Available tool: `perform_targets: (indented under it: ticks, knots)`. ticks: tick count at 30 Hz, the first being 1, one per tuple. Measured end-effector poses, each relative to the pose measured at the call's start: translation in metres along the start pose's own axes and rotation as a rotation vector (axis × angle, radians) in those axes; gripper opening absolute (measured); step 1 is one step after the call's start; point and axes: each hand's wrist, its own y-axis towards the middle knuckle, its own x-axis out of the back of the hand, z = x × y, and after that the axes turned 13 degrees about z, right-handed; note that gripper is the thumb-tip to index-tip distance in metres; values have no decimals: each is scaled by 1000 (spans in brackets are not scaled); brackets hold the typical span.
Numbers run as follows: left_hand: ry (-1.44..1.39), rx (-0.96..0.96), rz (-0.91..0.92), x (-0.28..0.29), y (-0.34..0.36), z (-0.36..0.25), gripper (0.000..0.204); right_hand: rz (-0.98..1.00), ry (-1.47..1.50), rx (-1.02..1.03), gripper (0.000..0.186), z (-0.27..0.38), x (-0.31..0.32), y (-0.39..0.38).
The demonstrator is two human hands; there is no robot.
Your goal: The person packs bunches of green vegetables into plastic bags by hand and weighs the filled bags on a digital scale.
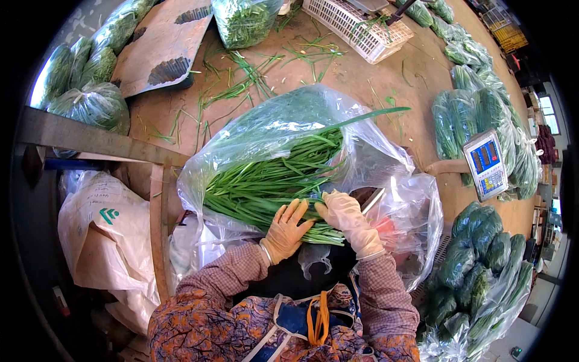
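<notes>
A thick bundle of garlic chives (265,187) lies inside a large clear plastic bag (301,108) in front of me, leaves pointing away and pale cut ends (322,234) toward my body. Both hands wear thin, pale gloves. My left hand (284,232) rests on the stems near their cut ends, its fingers spread. Beside it, my right hand (348,218) has bent fingers closed on the chives at the right edge of the bundle; the fingertips are partly hidden. One long leaf (377,113) sticks out past the bag. Crumpled clear plastic (416,205) lies right of my right hand.
A scale display (484,164) on an arm stands at the right. Filled bags of greens (476,241) lie along the right side, others (90,105) at the far left. A white crate (362,33) stands ahead. A metal frame (102,139) and a pale sack (114,223) are on the left.
</notes>
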Motion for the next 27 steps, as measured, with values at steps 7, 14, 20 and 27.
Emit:
perform_targets:
  ticks: [7, 14, 20, 27]
  knots:
    - [-296, -68, 22, -36, 6, 27, 61, 118, 96, 41, 49, 16, -5, 27]
    - [-334, 167, -336, -14, 14, 24, 86, 134, -187, 100, 67, 49, 10, -13]
    - [-88, 31, -213, 33, 14, -5, 72, -329, -1335, -60, 8, 33, -4, -8]
    - [63, 193, -224, 6, -9, 10, 70, -313, -144, 35, 27, 26, 62, -21]
